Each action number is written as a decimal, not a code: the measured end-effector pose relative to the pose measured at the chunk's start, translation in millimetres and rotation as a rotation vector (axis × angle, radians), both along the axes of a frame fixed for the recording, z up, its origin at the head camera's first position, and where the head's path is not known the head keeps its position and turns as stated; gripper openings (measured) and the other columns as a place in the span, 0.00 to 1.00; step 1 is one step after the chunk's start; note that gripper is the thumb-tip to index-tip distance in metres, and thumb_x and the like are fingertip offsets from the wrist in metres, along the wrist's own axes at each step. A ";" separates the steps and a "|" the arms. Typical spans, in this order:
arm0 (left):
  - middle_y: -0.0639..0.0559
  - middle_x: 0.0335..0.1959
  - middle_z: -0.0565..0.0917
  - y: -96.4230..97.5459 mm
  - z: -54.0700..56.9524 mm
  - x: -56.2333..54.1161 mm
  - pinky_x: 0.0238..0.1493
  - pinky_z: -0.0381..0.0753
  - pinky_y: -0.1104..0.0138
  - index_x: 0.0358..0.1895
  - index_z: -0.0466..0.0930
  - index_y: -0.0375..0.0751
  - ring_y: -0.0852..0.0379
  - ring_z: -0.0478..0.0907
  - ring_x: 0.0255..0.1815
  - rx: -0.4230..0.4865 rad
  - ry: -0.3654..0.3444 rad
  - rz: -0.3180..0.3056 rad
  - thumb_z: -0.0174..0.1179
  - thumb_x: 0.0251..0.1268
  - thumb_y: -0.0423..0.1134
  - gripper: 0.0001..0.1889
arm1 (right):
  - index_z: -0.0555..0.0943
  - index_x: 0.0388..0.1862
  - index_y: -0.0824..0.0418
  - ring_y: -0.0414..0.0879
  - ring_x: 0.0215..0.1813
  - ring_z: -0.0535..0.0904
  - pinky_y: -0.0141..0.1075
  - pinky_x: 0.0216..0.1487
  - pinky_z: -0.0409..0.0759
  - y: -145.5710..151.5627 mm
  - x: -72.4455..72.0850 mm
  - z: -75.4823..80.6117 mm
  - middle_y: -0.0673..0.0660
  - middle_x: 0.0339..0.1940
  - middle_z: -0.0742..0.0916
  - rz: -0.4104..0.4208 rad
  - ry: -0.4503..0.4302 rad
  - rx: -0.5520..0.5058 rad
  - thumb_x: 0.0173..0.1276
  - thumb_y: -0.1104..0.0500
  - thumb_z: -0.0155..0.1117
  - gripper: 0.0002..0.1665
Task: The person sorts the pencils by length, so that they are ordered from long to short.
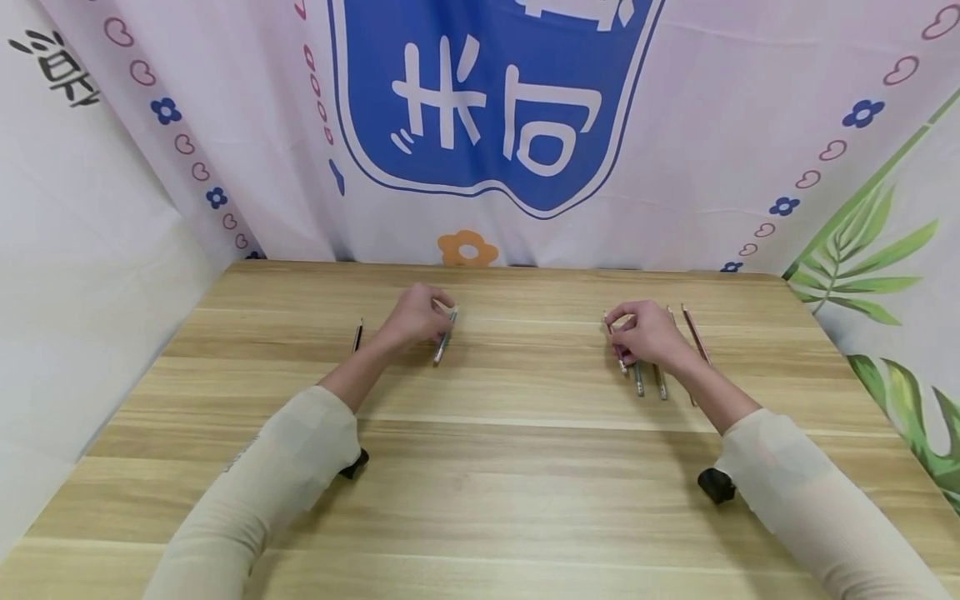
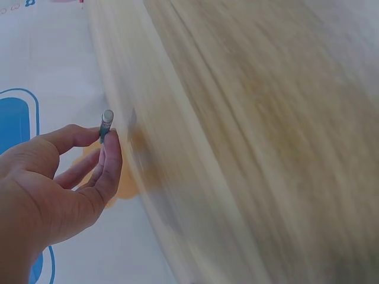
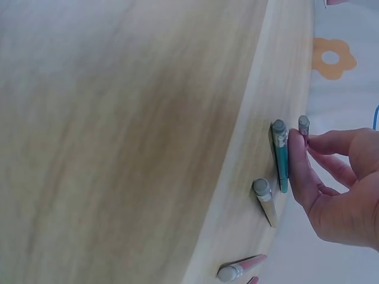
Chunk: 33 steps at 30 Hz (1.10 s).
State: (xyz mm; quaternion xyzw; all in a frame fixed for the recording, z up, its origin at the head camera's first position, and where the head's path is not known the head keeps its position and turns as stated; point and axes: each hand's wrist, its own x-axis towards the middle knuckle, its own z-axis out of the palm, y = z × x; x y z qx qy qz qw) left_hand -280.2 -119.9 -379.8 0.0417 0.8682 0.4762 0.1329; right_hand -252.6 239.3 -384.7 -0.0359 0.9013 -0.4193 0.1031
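Observation:
My left hand (image 1: 422,315) pinches a teal pencil (image 1: 442,343) between thumb and fingertips at the back of the table, left of the middle. In the left wrist view the eraser end of this pencil (image 2: 106,121) sticks out past the fingertips. Farther right, my right hand (image 1: 648,332) pinches a purple pencil (image 1: 621,360), whose eraser end (image 3: 304,125) shows above the fingers in the right wrist view. Right beside those fingers a second teal pencil (image 3: 281,155) lies on the table, then a brown pencil (image 3: 264,198). The right hand partly covers them in the head view.
A pink-red pencil (image 1: 696,332) and another one partly hidden lie beyond the right wrist. Behind the left forearm, a black pencil (image 1: 357,335) is partly covered. The wooden table (image 1: 480,500) ends at a printed cloth (image 1: 300,208) along its back edge.

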 end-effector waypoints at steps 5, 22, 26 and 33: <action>0.38 0.40 0.82 2.5 -0.3 -1.0 0.38 0.91 0.64 0.62 0.76 0.24 0.50 0.82 0.31 0.012 0.007 -0.010 0.62 0.63 0.20 0.23 | 0.80 0.56 0.76 0.40 0.22 0.83 0.31 0.24 0.87 -1.5 -1.4 -0.4 0.65 0.31 0.89 0.005 0.014 0.050 0.70 0.72 0.61 0.16; 0.38 0.41 0.82 13.9 2.3 0.1 0.43 0.92 0.60 0.61 0.77 0.25 0.50 0.82 0.33 0.025 0.004 -0.041 0.62 0.63 0.20 0.21 | 0.85 0.49 0.74 0.41 0.19 0.83 0.34 0.24 0.88 -5.8 -4.3 -3.0 0.59 0.27 0.90 0.046 0.044 0.165 0.65 0.70 0.68 0.14; 0.39 0.39 0.82 15.3 0.6 -0.8 0.43 0.92 0.59 0.61 0.77 0.24 0.50 0.82 0.33 0.027 0.018 -0.059 0.62 0.63 0.19 0.21 | 0.85 0.48 0.74 0.40 0.21 0.84 0.33 0.25 0.88 -7.0 -4.2 -2.2 0.60 0.28 0.90 0.036 0.035 0.154 0.64 0.71 0.71 0.14; 0.38 0.39 0.83 20.8 0.1 -1.1 0.41 0.92 0.59 0.60 0.78 0.23 0.50 0.83 0.32 0.037 0.031 -0.070 0.62 0.63 0.19 0.21 | 0.85 0.48 0.75 0.41 0.21 0.84 0.32 0.25 0.88 -7.4 -4.1 -1.9 0.62 0.30 0.90 0.022 0.025 0.132 0.65 0.73 0.70 0.13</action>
